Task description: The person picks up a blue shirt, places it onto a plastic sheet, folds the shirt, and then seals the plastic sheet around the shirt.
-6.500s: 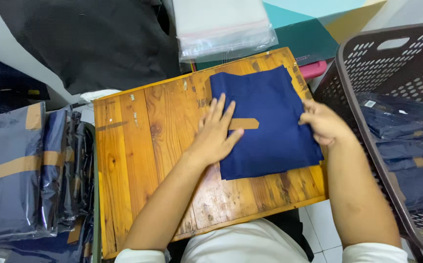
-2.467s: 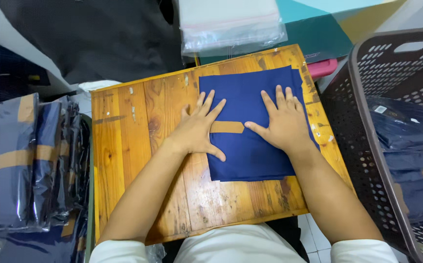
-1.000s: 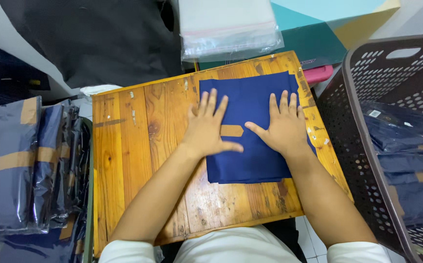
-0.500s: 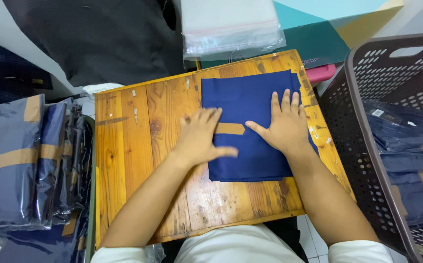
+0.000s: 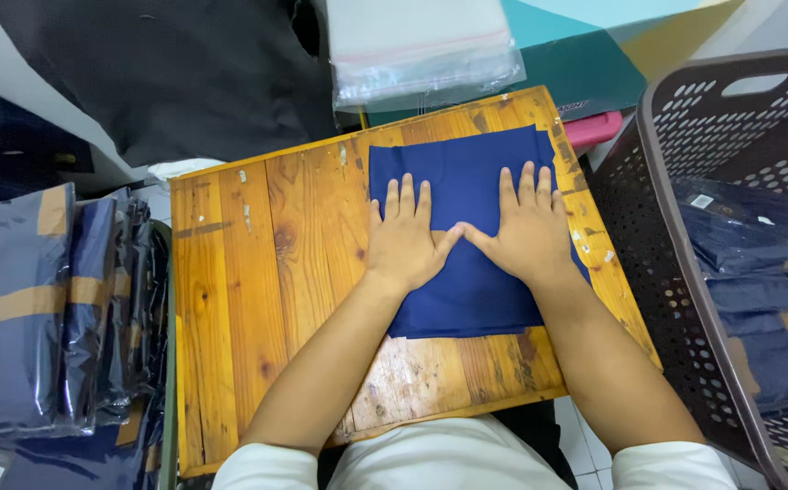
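A folded navy blue cloth (image 5: 462, 172) lies flat on the right half of a small wooden table (image 5: 267, 272). My left hand (image 5: 403, 240) rests palm down on the cloth's left side, fingers spread. On the cloth's right side lies my right hand (image 5: 525, 227), also flat with fingers apart. The two thumbs meet near the cloth's middle. The tan strip on the cloth is hidden beneath the hands.
A stack of clear plastic bags (image 5: 421, 45) lies beyond the table. A dark perforated basket (image 5: 729, 109) at the right holds folded navy garments. Bagged navy garments (image 5: 40, 299) with tan strips are piled at the left. Black fabric (image 5: 158, 73) lies at the back left.
My left hand has slid right onto the cloth and opened flat, so both thumbs now touch and cover the tan strip. The right hand stays pressed on the cloth.
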